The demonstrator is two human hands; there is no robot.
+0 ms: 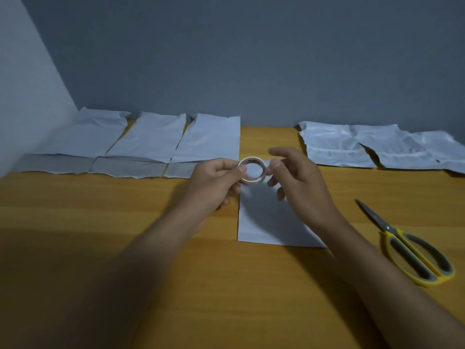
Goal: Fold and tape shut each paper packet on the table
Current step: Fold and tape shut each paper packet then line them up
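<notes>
My left hand holds a small roll of tape upright above the table's middle. My right hand is at the roll's right side, thumb and forefinger touching its rim, the other fingers spread. Under both hands lies a white paper packet, flat on the wooden table. Three flat white packets lie in a row at the back left with their near ends folded. Three crumpled white packets lie in a row at the back right.
Yellow-handled scissors lie shut on the table at the right, tips pointing away from me. A grey wall stands right behind the packets, and a lighter wall closes the left side.
</notes>
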